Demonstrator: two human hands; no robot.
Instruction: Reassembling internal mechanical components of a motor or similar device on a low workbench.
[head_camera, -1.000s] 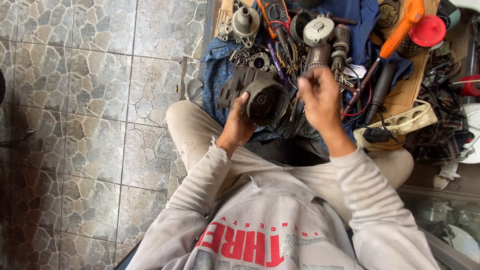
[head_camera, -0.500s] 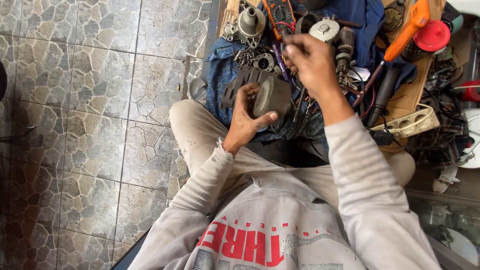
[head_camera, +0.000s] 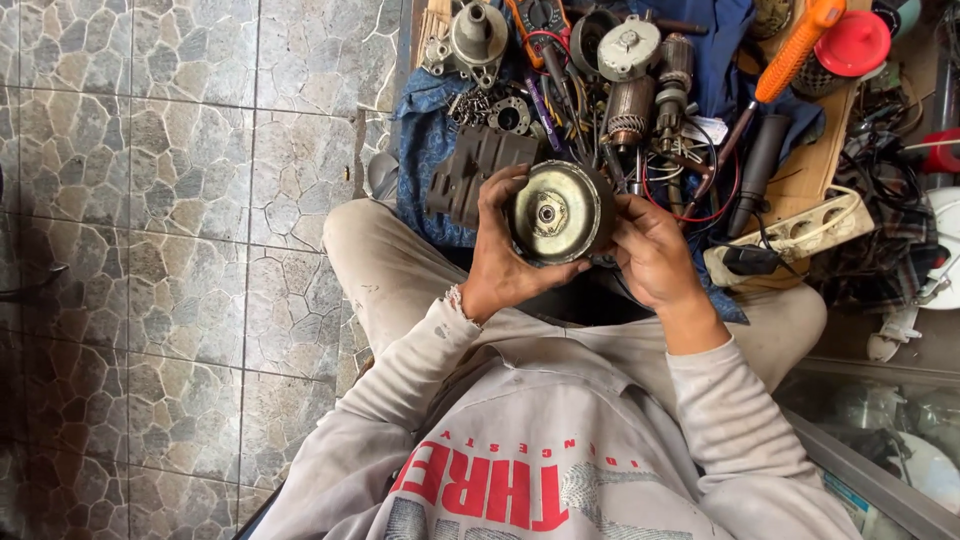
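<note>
Over my lap, seen from the head camera, I hold a round metal housing (head_camera: 557, 212) between both hands, its open face turned up toward me with a small hub showing at the centre. My left hand (head_camera: 505, 262) cups it from the left side — the thumb lies along the near rim and the fingers (head_camera: 497, 190) curl up around the far left edge, pressed against the metal. My right hand (head_camera: 650, 250) grips the right side, fingers bent and close together against the rim, the thumb tucked near the edge. Both hands touch the housing at once, and it sits clear of the cloth, above my knees.

Just beyond the housing, on a blue cloth (head_camera: 425, 150), lies a dark ribbed casing (head_camera: 470, 170), partly hidden behind my left fingers. Farther off sit a copper-wound armature (head_camera: 630, 115), a grey cast metal part (head_camera: 475, 38) and a round pale cap (head_camera: 628, 48), all crowded among loose wires. To the right, an orange-handled screwdriver (head_camera: 790, 55) rests on a wooden board (head_camera: 815, 160), near a red lid (head_camera: 850, 42), and a cream power strip (head_camera: 790, 235) lies just beside my right wrist. Grey stone tiles (head_camera: 150, 200) cover the floor on the left.
</note>
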